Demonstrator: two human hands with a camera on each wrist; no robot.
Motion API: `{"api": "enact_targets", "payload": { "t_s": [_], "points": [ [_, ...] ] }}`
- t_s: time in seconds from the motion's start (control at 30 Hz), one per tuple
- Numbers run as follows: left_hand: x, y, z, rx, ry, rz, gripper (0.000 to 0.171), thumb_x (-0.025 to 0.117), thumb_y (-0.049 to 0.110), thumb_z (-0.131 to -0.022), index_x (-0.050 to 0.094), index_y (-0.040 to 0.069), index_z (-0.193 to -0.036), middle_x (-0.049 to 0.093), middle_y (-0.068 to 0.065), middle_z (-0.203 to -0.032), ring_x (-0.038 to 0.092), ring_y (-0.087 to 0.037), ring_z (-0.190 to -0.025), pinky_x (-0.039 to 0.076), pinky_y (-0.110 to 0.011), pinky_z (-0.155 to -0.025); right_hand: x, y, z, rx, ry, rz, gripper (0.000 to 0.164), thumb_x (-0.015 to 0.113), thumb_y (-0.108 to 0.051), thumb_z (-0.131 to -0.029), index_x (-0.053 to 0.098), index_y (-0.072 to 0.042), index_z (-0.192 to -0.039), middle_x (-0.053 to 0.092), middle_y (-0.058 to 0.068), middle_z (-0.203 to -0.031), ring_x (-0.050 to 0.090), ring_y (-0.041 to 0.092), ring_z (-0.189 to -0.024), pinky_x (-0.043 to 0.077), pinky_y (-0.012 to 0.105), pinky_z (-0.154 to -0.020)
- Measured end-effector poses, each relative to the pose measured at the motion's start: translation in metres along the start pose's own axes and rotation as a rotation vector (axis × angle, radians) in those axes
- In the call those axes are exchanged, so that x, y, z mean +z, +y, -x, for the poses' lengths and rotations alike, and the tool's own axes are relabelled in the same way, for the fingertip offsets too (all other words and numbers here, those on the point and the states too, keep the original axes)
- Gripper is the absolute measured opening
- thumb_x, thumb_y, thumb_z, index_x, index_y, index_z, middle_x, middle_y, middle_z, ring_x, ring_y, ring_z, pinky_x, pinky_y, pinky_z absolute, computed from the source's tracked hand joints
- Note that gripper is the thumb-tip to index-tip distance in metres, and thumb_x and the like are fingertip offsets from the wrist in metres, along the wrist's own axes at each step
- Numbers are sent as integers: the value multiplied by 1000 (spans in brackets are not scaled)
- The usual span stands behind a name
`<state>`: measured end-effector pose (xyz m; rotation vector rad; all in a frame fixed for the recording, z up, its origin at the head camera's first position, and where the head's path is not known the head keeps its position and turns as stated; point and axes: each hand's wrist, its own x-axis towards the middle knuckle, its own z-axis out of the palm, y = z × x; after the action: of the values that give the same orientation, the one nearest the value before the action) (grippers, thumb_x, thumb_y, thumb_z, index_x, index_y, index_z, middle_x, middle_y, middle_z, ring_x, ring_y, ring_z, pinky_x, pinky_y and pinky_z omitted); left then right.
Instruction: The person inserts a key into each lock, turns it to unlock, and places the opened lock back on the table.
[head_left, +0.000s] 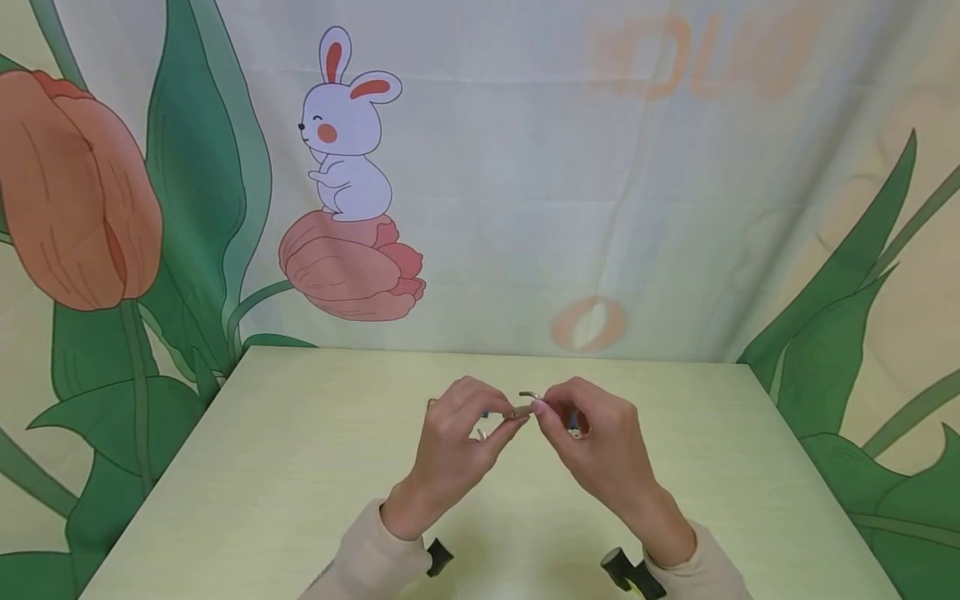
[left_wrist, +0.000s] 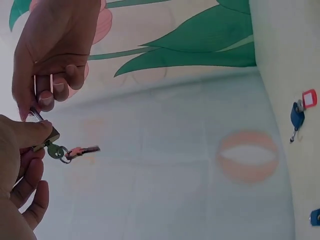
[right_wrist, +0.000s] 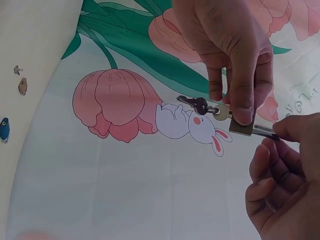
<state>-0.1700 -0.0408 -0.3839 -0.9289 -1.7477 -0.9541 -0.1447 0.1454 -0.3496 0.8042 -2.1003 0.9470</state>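
Observation:
Over the table, my left hand (head_left: 459, 433) pinches the brass body of a small padlock (right_wrist: 241, 128) between thumb and fingers. With thumb and fingertips, my right hand (head_left: 600, 442) grips the silver shackle (right_wrist: 265, 132), which sticks out from the body. One key (left_wrist: 56, 151) sits at the bottom of the padlock, and a second key (left_wrist: 85, 151) hangs from it on a small ring. In the head view the two hands meet at the fingertips, and the fingers hide much of the padlock.
Behind the hands, small things lie on the pale table (head_left: 300, 467): a blue piece (left_wrist: 297, 116) with a red-framed tag (left_wrist: 309, 98), a brown piece (right_wrist: 23, 86), a small metal piece (right_wrist: 18, 70) and another blue piece (right_wrist: 4, 129). A printed cloth (head_left: 487, 208) hangs behind the table.

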Motion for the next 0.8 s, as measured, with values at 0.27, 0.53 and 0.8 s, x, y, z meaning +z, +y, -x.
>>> {"api": "enact_targets", "payload": {
  "t_s": [0.27, 0.53, 0.8],
  "points": [
    [2, -2, 1, 272, 45, -273, 11, 73, 11, -87, 70, 8, -77, 66, -1, -76, 59, -18, -75, 52, -27, -71, 1, 2, 4, 117, 19, -9, 10, 70, -5, -86, 68, -14, -81, 59, -11, -61, 41, 0, -50, 33, 14, -49],
    [3, -4, 3, 278, 56, -289, 12, 72, 10, -88, 68, 8, -77, 66, -2, -77, 59, -18, -75, 51, -28, -70, 2, 4, 6, 214, -21, -26, 10, 67, -8, -89, 68, -15, -82, 58, -13, -62, 43, 1, -52, 38, 19, -49],
    [4, -9, 8, -133, -23, 15, 21, 84, 10, -77, 65, 11, -86, 64, 1, -81, 58, -11, -75, 48, -23, -67, -4, 6, 5, 208, -33, -36, 23, 65, -12, -91, 63, -13, -114, 67, -7, -94, 64, 6, -80, 54, 25, -65]
  ]
}}
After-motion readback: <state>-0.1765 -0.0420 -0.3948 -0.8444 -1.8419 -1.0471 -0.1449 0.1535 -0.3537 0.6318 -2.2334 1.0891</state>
